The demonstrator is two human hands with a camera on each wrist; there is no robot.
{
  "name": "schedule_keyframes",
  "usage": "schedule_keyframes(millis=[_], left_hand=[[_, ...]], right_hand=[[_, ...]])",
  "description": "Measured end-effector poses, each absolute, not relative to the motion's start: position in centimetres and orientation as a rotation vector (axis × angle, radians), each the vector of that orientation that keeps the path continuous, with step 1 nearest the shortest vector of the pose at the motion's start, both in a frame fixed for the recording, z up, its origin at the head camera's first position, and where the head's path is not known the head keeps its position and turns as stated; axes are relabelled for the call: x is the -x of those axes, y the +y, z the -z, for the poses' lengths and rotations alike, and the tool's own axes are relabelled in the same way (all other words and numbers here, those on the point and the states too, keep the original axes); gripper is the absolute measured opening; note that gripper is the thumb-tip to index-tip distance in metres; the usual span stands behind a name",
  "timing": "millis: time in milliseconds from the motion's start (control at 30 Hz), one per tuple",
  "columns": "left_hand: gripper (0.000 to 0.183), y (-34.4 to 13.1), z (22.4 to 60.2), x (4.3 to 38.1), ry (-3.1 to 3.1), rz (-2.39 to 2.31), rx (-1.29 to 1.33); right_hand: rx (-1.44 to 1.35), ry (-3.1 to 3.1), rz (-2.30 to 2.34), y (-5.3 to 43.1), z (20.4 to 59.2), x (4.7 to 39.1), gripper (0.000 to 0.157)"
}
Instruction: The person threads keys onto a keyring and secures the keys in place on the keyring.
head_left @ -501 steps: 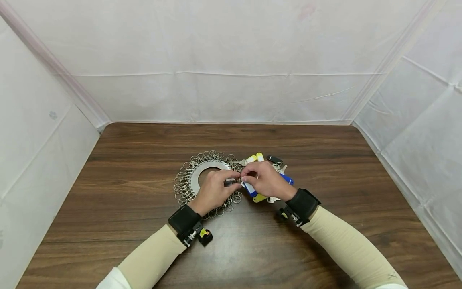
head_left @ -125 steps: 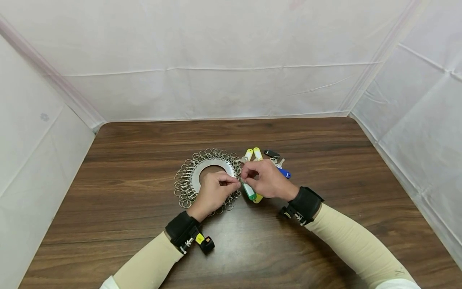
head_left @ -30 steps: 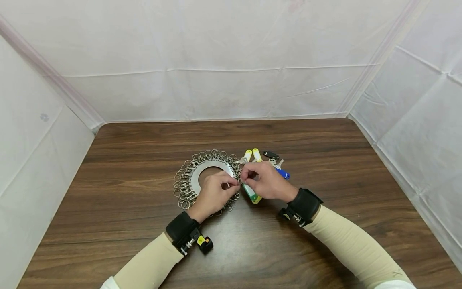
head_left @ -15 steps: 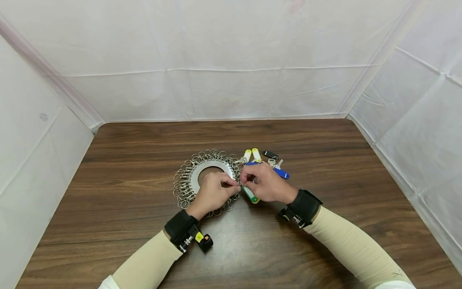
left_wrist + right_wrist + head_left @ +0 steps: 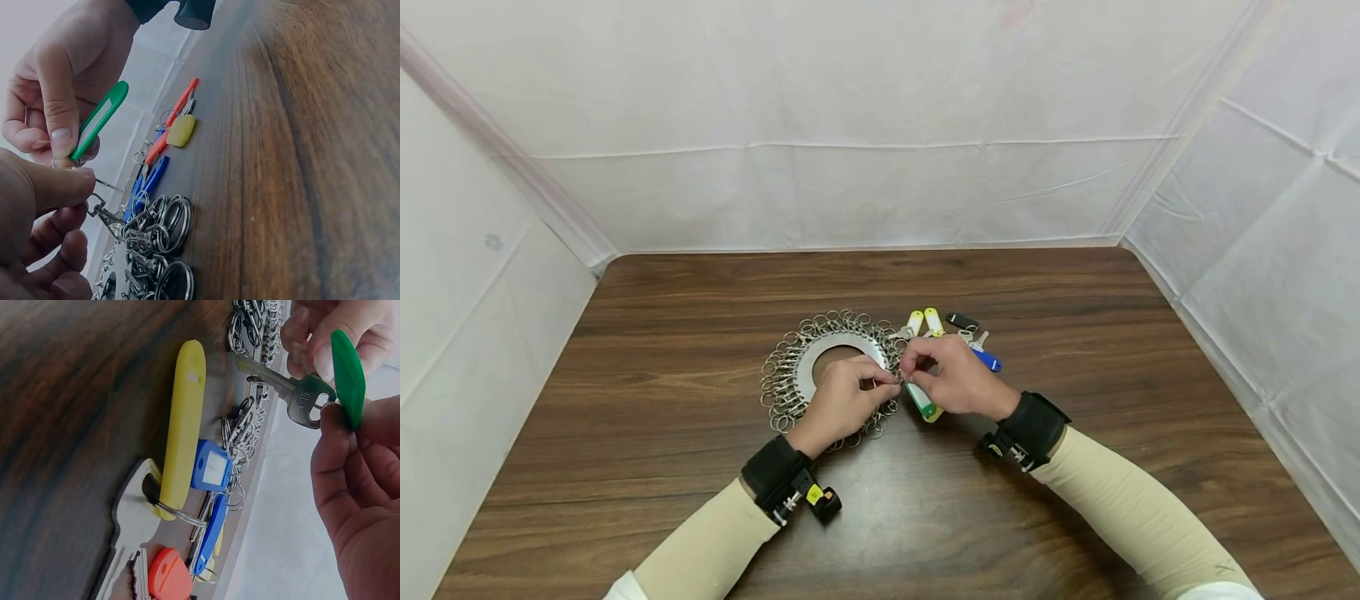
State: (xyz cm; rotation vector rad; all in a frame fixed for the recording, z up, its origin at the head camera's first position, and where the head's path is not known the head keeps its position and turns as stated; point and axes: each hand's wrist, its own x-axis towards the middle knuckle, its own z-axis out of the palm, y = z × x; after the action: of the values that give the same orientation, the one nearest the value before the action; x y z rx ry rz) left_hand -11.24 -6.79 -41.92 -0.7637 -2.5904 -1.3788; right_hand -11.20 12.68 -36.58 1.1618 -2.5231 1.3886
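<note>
In the head view my left hand [image 5: 846, 396] and right hand [image 5: 958, 375] meet over the right side of a flat metal ring plate [image 5: 807, 367], edged all round with snap clips and split rings. Thumb and fingers of my right hand pinch a green key tag [image 5: 348, 378]. A silver key [image 5: 303, 400] hangs beside the tag. My left thumb and forefinger pinch at the small key ring [image 5: 55, 164] next to the tag; the fingertips hide most of it. One snap clip [image 5: 106, 215] of the plate rises just below my left fingertips.
Right of the plate lie loose keys with tags: yellow tags [image 5: 932, 322], a black tag [image 5: 962, 321], a blue tag [image 5: 987, 360]. A red tag [image 5: 170, 575] shows in the right wrist view. White sheeting [image 5: 865, 200] stands behind the brown table [image 5: 700, 283].
Long before, a blue tag was by my right fingers; now the green tag is there. Within the last second my right hand has dipped slightly and come back up; the left has hardly moved.
</note>
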Motion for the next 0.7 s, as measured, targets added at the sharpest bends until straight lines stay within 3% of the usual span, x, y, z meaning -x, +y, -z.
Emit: schedule_keyframes(millis=[267,700], left_hand=[[0.004,-6.7,41.3,11.0,-2.626,1.401,0.707],[0.006,-6.7,41.7,11.0,-2.599,1.359,0.752]], right_hand=[[-1.22,-2.504,-1.338,13.3,39.1,12.5,0.025],[-1.17,-2.473,-1.372,12.9,38.4,11.9,0.024]])
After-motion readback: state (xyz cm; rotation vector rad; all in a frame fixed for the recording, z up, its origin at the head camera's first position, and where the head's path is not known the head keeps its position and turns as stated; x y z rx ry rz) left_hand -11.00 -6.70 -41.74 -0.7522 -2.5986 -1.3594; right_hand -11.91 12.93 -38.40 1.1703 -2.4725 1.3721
